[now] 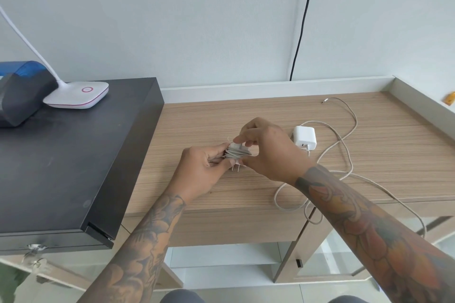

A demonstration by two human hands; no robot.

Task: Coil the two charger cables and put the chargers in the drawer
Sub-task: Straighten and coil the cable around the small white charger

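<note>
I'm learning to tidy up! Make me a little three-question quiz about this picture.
1. True or false: the second charger on the wooden desk already has its cable coiled.
2. What do both hands hold? A) the lamp B) the wrapped charger C) keys
3. Fill in: the lamp base sits on the ____ cabinet top.

Key
1. False: its cable lies loose across the desk.
2. B: the left hand and right hand both grip it.
3. Black.
</note>
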